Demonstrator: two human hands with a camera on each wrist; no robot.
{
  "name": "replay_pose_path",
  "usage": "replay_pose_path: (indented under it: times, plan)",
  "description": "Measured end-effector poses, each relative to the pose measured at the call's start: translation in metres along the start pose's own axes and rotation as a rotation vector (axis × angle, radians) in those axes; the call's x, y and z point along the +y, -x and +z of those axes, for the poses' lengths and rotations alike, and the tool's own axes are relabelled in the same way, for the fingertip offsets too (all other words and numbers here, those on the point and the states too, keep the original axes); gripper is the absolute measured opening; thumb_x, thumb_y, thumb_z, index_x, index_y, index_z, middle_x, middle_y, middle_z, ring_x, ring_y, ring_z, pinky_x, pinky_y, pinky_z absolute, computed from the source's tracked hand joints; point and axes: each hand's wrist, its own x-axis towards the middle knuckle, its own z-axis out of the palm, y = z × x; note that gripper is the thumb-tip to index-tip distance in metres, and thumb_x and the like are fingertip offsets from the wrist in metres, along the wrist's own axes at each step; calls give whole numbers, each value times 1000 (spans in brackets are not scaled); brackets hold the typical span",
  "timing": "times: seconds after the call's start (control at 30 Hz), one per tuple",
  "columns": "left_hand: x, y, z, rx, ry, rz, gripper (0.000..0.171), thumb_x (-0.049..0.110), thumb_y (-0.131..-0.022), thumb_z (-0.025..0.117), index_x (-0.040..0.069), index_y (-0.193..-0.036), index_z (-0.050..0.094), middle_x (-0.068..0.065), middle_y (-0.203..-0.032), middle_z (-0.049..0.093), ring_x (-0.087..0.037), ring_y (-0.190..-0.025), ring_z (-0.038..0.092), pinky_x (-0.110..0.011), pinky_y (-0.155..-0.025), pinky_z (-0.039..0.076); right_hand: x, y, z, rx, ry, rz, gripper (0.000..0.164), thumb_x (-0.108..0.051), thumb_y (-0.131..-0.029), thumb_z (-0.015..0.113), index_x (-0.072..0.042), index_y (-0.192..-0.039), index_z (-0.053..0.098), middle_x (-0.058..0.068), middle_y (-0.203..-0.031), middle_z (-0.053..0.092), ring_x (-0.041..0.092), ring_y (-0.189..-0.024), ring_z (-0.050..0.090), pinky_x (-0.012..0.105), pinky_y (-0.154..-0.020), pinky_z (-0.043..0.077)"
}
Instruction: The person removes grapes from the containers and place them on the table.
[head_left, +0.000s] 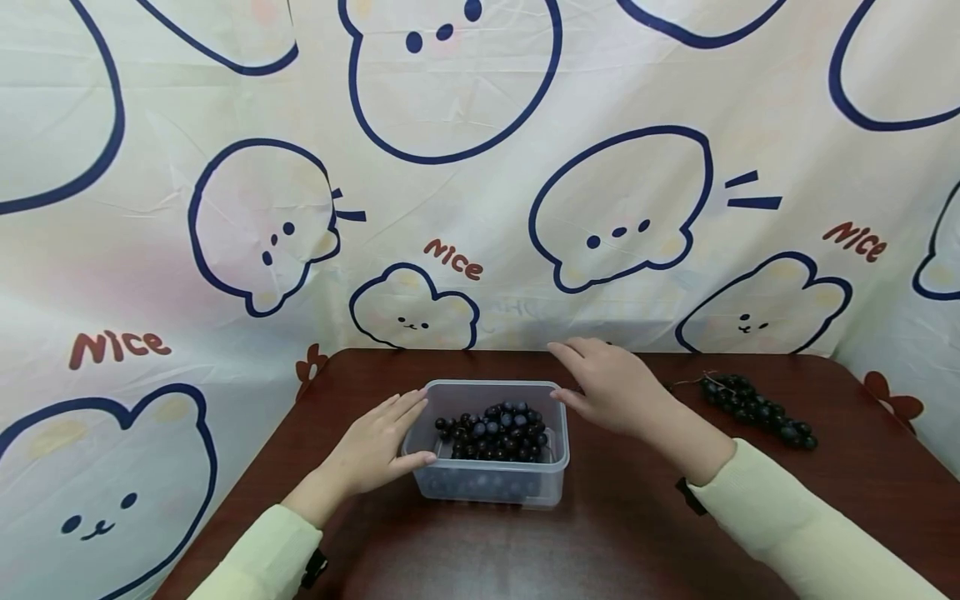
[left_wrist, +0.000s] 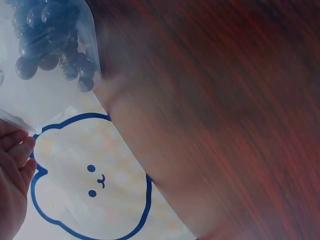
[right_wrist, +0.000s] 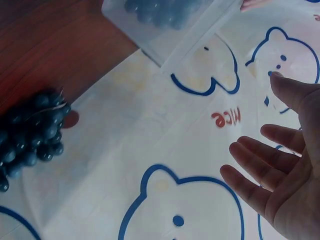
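A clear plastic container (head_left: 491,483) stands on the table, holding a bunch of dark grapes (head_left: 498,433). My left hand (head_left: 378,442) rests against the container's left side, fingers extended along the rim and thumb at the front corner. On the other side, my right hand (head_left: 611,387) is raised by the right rim with its fingers spread; the right wrist view shows nothing in its palm. A second bunch of dark grapes (head_left: 757,408) lies on the table to the right, past my right forearm. In the left wrist view only part of the left hand (left_wrist: 15,170) shows, beside the container.
The dark reddish-brown wooden table (head_left: 637,533) runs back to a white cloth backdrop (head_left: 510,208) printed with blue cartoon outlines. The cloth also hangs along both sides. Thin stems (head_left: 693,382) stick out from the right bunch's upper end.
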Motion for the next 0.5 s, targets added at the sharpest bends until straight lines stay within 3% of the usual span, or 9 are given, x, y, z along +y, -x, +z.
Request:
replay_pose_path:
  times: [0.17,0.5]
  plan:
    - [1,0,-1,5,2,-1,79,59,-89,56,-2,-140,50,-16,-148,42,-32,-135,40,-49,-109,33,-13,-10,7,-52,2,-24,62,-37,-85,75,-1,-132,57,14,-117,63,26,-101,63,40,-81,55]
    - [1,-1,-1,10,4,16,80,59,-89,56,-2,-140,50,-15,-149,41,-30,-137,39,-47,-110,31,-31,-31,25,-253,-85,-52,62,-38,-89,71,-4,-137,52,12,-127,58,26,-112,59,40,-88,52]
